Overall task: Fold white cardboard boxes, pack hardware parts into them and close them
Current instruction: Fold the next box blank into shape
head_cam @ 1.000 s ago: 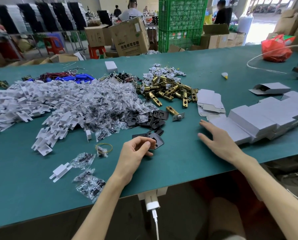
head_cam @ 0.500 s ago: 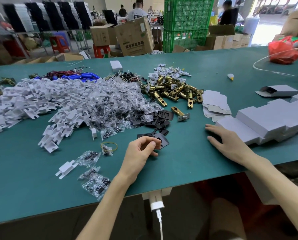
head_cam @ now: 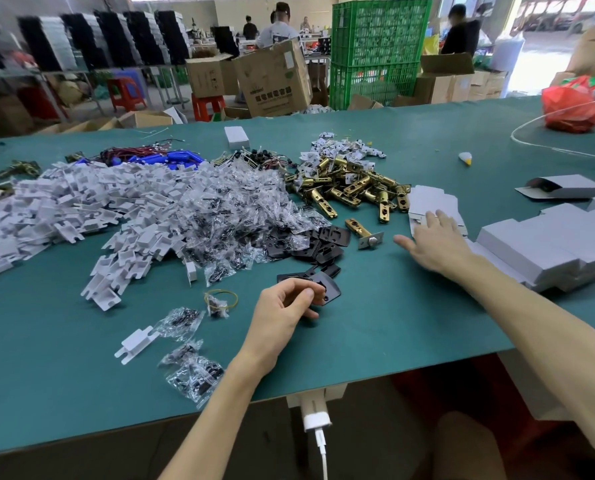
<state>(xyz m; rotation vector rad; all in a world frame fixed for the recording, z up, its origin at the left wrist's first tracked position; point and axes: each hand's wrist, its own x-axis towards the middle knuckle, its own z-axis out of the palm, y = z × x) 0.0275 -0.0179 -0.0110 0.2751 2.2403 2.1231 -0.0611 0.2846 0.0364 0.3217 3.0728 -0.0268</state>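
your left hand (head_cam: 287, 311) pinches a black plate (head_cam: 327, 292) by the front edge of the table (head_cam: 393, 327); your right hand (head_cam: 436, 244) lies spread on box blanks (head_cam: 427, 199).

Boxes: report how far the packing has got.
Done: folded white boxes stacked at right. In hand: left hand pinches a black plate; right hand lies open on flat box blanks. Left: piles of brass latches, screw bags and white plastic pieces to pack.

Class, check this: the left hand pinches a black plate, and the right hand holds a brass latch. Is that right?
No. The head view shows the left hand pinching a black plate, but the right hand is open over flat white cardboard, holding nothing.
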